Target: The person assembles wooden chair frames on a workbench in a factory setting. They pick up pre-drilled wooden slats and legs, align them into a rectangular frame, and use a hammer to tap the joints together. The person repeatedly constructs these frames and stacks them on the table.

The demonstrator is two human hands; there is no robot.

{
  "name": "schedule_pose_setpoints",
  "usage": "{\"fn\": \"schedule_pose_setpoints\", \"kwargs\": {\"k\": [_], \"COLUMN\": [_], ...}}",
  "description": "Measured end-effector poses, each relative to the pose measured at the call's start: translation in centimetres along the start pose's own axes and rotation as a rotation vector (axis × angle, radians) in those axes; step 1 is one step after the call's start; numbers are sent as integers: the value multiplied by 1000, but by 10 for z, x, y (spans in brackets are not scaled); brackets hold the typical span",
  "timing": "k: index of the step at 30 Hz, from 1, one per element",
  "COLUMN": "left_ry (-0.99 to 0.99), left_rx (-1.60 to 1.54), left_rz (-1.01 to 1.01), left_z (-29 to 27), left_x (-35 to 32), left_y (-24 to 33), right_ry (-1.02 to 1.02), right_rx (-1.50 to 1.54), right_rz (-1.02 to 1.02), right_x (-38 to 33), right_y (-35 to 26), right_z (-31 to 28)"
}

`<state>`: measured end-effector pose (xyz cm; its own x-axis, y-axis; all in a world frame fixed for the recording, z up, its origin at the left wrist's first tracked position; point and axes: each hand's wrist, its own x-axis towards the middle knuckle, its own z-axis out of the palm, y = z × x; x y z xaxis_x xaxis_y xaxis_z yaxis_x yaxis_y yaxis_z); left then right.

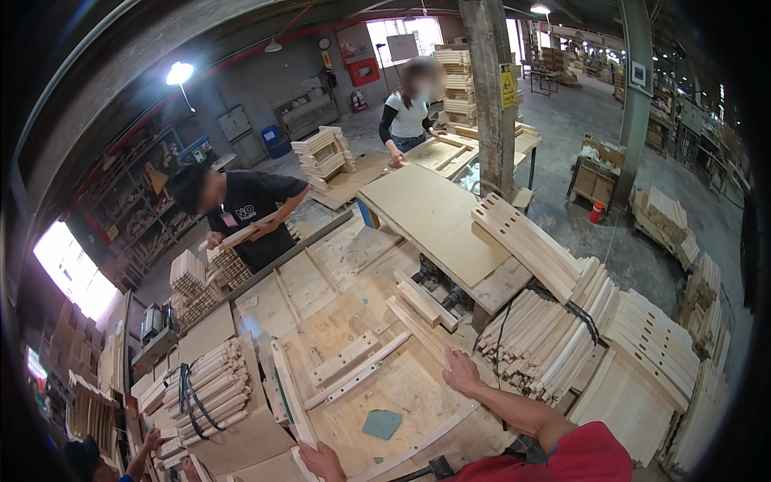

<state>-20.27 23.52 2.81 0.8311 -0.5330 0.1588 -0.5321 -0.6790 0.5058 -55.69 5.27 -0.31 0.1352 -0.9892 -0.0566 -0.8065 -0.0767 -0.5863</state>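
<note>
My left hand (323, 463) is at the lower edge, its fingers closed round the near end of a pale wooden slat (291, 392). That slat runs away from me along the left side of the plywood work surface (341, 430). Farther right, my right hand (462, 373) grips the near end of another long wooden strip (418, 327). Between my hands lie a thin wooden rail with holes (359, 369), a shorter wooden block (345, 358) and a green sandpaper-like sheet (381, 424). A pair of short wooden bars (426, 299) rests beyond the right strip.
Bundled wooden sticks (213, 386) stand at left; stacked sticks (534, 337) and slotted boards (654, 341) fill the right. A flat panel (438, 221) lies beyond. One co-worker (255, 209) holds a wooden piece; another (409, 116) works at a far table. A post (490, 96) rises behind.
</note>
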Motion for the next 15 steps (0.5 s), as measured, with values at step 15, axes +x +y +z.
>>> {"fn": "schedule_pose_setpoints", "kwargs": {"k": [15], "left_ry": [9], "left_rx": [-30], "left_rz": [-20], "left_z": [7], "left_x": [-1], "left_y": [-3], "right_ry": [10], "right_rx": [16], "right_rz": [-15], "right_x": [0], "right_y": [4], "right_z": [-1]}}
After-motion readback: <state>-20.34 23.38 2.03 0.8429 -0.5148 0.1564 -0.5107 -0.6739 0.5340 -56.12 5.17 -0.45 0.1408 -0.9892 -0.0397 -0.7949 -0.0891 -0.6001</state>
